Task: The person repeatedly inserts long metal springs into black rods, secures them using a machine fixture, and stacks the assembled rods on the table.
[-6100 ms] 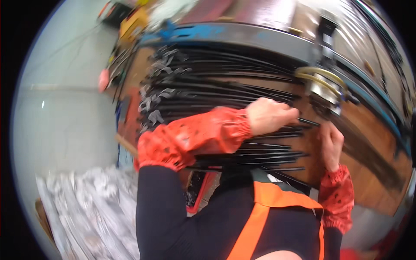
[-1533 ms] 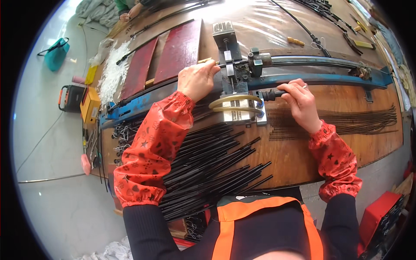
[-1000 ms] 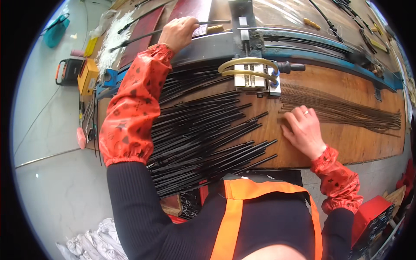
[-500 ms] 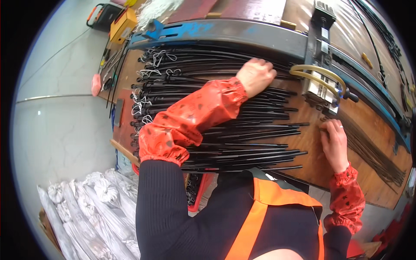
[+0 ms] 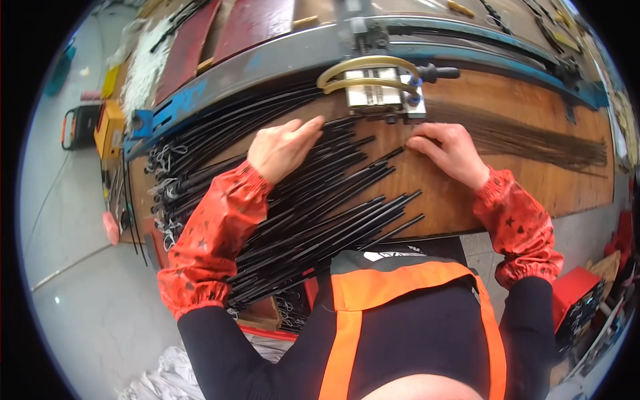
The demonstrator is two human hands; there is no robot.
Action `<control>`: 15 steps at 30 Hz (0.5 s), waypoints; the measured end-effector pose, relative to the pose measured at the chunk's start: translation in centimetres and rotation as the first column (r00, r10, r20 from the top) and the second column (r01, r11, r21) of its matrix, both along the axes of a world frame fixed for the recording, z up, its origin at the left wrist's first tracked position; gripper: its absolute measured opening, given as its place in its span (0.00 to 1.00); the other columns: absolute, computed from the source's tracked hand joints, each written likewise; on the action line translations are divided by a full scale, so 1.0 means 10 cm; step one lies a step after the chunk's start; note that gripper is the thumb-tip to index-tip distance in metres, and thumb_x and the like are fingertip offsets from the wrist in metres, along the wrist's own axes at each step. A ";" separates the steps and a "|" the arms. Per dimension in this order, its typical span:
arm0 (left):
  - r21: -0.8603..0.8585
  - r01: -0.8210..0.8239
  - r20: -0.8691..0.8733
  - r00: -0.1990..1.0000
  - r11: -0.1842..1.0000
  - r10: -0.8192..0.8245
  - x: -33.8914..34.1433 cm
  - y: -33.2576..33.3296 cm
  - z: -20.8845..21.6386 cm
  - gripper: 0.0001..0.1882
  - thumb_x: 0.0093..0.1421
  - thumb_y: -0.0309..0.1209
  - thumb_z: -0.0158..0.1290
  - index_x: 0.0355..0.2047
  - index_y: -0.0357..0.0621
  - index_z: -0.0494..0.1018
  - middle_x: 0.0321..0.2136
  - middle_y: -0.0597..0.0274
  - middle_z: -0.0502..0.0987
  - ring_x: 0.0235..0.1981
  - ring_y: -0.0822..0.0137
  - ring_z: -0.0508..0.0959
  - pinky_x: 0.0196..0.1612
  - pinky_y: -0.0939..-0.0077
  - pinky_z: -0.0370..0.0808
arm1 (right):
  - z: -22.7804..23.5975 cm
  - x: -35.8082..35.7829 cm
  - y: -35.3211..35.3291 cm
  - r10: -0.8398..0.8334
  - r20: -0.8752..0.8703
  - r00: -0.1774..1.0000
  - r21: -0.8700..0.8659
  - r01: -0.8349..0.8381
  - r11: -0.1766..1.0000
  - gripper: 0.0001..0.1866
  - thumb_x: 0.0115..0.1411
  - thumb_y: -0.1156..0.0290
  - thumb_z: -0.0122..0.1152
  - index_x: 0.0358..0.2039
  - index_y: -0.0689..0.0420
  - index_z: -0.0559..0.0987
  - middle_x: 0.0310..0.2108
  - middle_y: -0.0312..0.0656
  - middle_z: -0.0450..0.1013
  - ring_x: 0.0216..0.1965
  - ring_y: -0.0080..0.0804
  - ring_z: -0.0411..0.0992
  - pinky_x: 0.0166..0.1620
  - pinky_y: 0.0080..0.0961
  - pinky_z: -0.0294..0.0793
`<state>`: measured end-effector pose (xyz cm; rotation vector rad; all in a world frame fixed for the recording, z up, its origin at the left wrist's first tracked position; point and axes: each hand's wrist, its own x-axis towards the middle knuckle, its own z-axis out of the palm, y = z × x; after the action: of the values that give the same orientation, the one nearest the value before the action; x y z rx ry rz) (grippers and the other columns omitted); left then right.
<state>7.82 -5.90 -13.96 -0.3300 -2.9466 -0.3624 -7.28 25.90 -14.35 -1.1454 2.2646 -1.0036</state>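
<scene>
My left hand (image 5: 285, 148) lies palm down over a wide row of slim black rods (image 5: 313, 180), its fingers stretched toward the clamp-like machine head (image 5: 377, 93). I see no rod gripped in it. Just below the machine head, on the right, my right hand (image 5: 450, 148) has thumb and forefinger brought together. Whatever is between those fingertips is too small to make out. The tip of one black rod ends close to them. Thin brown wires (image 5: 533, 133) fan out across the table behind the right hand. White cord loops (image 5: 170, 183) hang at the rods' left ends.
A blue-and-grey metal rail (image 5: 260, 63) crosses the table behind the rods. Yellowish hoses (image 5: 360, 63) curve over the machine head. Dark red boards (image 5: 253, 30) and white strips (image 5: 147, 60) lie beyond the rail. A yellow box (image 5: 110, 130) is at far left.
The view has turned, so the table sits differently in it. My left hand has left the far rods and come nearer the machine head. My right fingers have closed into a pinch.
</scene>
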 end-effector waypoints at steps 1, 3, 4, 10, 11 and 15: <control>0.002 0.022 0.006 1.000 1.000 -0.022 0.00 0.00 0.03 0.15 0.65 0.34 0.57 0.52 0.52 0.77 0.23 0.59 0.74 0.21 0.54 0.78 0.23 0.62 0.76 | -0.01 0.00 -0.01 -0.033 0.057 0.998 -0.048 0.035 0.998 0.10 0.63 0.66 0.63 0.36 0.59 0.84 0.31 0.48 0.80 0.35 0.47 0.79 0.40 0.36 0.76; -0.037 -0.033 0.003 0.999 0.999 0.034 0.01 -0.01 0.09 0.14 0.65 0.39 0.58 0.49 0.54 0.78 0.21 0.62 0.72 0.20 0.57 0.78 0.22 0.63 0.75 | -0.04 -0.01 0.01 -0.082 0.115 0.990 -0.092 0.092 0.992 0.10 0.62 0.65 0.64 0.35 0.58 0.84 0.31 0.47 0.80 0.34 0.45 0.79 0.39 0.35 0.77; -0.040 -0.024 0.021 0.999 0.999 0.025 0.03 -0.02 0.14 0.14 0.64 0.39 0.58 0.49 0.55 0.78 0.20 0.62 0.72 0.19 0.58 0.78 0.22 0.63 0.74 | -0.07 -0.01 0.03 -0.081 0.077 0.994 -0.133 0.091 0.987 0.10 0.62 0.64 0.64 0.34 0.58 0.84 0.31 0.46 0.80 0.34 0.44 0.79 0.39 0.34 0.77; -0.016 0.075 0.055 0.996 0.997 -0.074 0.09 0.36 0.32 0.15 0.63 0.37 0.60 0.50 0.58 0.78 0.20 0.63 0.70 0.18 0.58 0.76 0.21 0.64 0.73 | -0.07 0.01 0.12 -0.056 0.033 0.998 -0.316 0.064 0.947 0.08 0.60 0.70 0.68 0.35 0.62 0.84 0.30 0.46 0.80 0.30 0.36 0.78 0.35 0.28 0.76; 0.020 0.064 0.052 0.997 0.998 -0.065 0.09 0.40 0.33 0.16 0.62 0.37 0.60 0.51 0.58 0.77 0.20 0.63 0.70 0.18 0.58 0.76 0.21 0.64 0.73 | -0.08 0.03 0.14 -0.069 0.033 0.997 -0.316 0.076 0.946 0.08 0.60 0.70 0.68 0.35 0.62 0.84 0.30 0.46 0.80 0.30 0.36 0.78 0.35 0.28 0.76; 0.053 0.046 0.072 0.996 0.998 -0.050 0.03 0.56 0.41 0.18 0.61 0.29 0.61 0.52 0.51 0.79 0.19 0.59 0.70 0.20 0.57 0.76 0.24 0.63 0.72 | -0.12 0.11 0.24 -0.192 0.125 0.973 -0.376 0.225 0.899 0.09 0.63 0.69 0.66 0.37 0.62 0.85 0.28 0.43 0.80 0.27 0.26 0.77 0.33 0.24 0.75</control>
<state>8.09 -0.30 -9.84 -0.3894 -2.9985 -0.4652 -6.14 28.29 -15.52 -0.9914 2.2134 -1.6138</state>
